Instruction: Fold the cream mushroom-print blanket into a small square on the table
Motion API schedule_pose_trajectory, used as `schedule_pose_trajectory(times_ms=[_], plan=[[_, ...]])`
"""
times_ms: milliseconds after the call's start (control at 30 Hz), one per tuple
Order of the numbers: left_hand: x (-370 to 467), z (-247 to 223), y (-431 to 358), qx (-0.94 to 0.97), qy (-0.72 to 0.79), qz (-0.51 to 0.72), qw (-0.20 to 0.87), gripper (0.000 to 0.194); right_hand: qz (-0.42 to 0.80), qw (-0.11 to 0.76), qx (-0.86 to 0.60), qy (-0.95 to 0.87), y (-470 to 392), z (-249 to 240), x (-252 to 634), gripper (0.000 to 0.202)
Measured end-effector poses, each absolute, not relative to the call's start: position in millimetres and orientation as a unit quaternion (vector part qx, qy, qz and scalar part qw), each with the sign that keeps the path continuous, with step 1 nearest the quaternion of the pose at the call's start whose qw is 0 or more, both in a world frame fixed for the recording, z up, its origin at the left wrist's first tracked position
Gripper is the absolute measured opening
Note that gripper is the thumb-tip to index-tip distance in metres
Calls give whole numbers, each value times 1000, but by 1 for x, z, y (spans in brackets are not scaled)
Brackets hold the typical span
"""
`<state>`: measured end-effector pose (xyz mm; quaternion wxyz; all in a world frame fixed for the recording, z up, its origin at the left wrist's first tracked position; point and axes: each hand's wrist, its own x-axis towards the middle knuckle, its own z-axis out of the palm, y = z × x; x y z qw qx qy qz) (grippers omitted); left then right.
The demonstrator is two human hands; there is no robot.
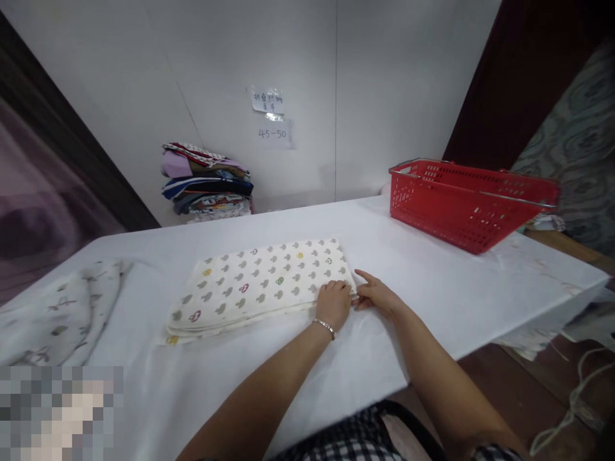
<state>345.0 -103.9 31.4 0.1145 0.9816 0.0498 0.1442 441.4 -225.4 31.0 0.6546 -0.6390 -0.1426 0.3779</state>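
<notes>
A folded cream cloth (269, 282) printed with grey mushroom shapes and a few red, yellow and green ones lies flat on the white-covered table (298, 365). My left hand (335, 304), a silver bracelet at its wrist, is on the cloth's near right corner with bent fingers gripping the layers there. At the right edge of that same corner, my right hand (377, 294) pinches the fabric, one finger sticking out straight. The fingertips of both hands are partly hidden at the corner. Layered edges show along the cloth's near side.
A red plastic basket (446, 205) with metal handles stands at the back right. Against the wall rises a stack of folded fabrics (209, 182). Another printed white cloth (67, 314) lies crumpled at the left. Paper labels (272, 133) hang on the wall.
</notes>
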Motion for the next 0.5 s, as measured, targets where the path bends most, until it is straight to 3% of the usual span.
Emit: schedule_pose_trajectory(times_ms=[333, 500], plan=[[338, 30, -98, 981, 17, 151, 118, 40, 340, 630, -672, -190, -224, 25, 445, 79], [349, 26, -84, 926, 143, 200, 288, 38, 293, 667, -663, -173, -224, 31, 448, 67]])
